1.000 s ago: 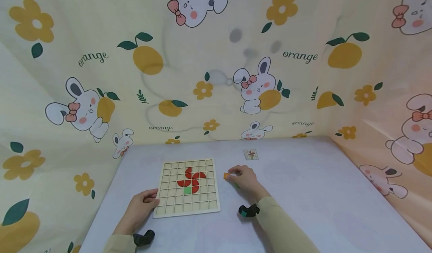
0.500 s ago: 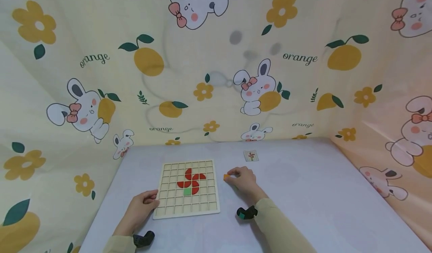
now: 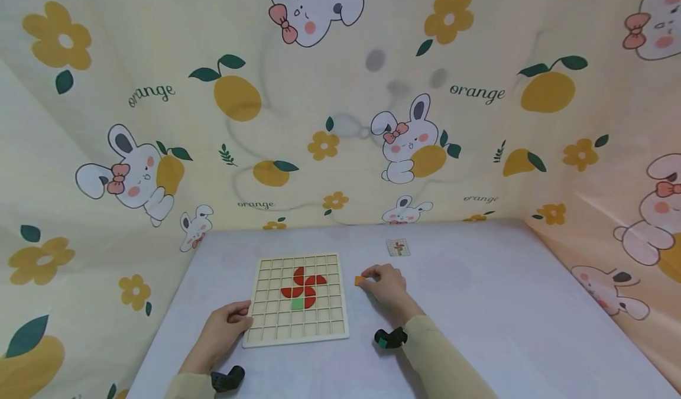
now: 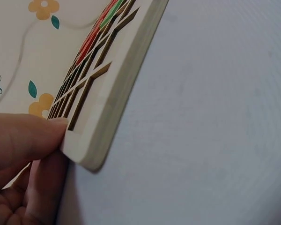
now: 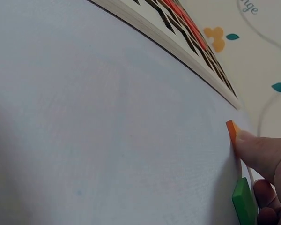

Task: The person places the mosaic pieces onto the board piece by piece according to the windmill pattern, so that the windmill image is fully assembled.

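A wooden grid board point(image 3: 272, 328) lies on the table, with several red quarter-round tiles point(image 3: 300, 275) in a pinwheel and a green square tile point(image 3: 297, 304) below them. My left hand point(image 3: 220, 331) grips the board's left edge; in the left wrist view the thumb point(image 4: 33, 136) is at the rim near a corner. Right of the board, my right hand point(image 3: 387, 286) pinches an orange tile point(image 3: 359, 281) by its edge. In the right wrist view another green tile point(image 5: 244, 201) is beside the curled fingers. Whether they hold it, I cannot tell.
A small card point(image 3: 398, 247) printed with a pinwheel on a grid lies behind the right hand. The white table point(image 3: 457, 286) meets a patterned cloth point(image 3: 298, 198) at the back and sides. Each wrist wears a black device point(image 3: 391, 337).
The head view shifts slightly. Both hands stay nearly in place, with the orange tile still pinched. A bit of green under the right hand a second ago is now hidden in the head view.
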Available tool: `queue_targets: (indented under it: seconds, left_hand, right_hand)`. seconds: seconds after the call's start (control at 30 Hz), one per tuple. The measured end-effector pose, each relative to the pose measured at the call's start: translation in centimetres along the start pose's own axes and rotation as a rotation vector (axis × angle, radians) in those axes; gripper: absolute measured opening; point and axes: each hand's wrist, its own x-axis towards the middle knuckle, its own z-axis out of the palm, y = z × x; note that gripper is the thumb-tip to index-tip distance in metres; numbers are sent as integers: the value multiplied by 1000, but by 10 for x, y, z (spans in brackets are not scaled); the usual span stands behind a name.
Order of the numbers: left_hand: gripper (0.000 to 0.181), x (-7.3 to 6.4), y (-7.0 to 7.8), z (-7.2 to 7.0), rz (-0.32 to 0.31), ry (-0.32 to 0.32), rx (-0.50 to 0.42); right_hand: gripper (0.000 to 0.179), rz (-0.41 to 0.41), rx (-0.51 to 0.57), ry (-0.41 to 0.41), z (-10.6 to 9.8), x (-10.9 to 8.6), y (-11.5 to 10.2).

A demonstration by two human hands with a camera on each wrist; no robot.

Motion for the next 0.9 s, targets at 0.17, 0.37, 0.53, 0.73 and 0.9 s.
queue_targets:
  seconds: [0.17,0.37,0.53,0.73,0.9]
  left_hand:
    - [45,-1,1,-1,0,-1,1]
    - [44,-3,3,-2,9,-7,-5]
    - [44,-1,3,-1,0,0,1]
    - [44,0,2,0,-6,7,12]
    - [44,-1,2,0,-1,6,22]
  right_hand:
    - [14,-6,-36,5,3,3,1]
    - [12,-15,-70,-16,2,4,-1]
    - [11,-22,-66,-32,1,5,1]
    - [14,7,-24,-49,-1,4,3]
    - [18,46,60,-77,-5,3,8]
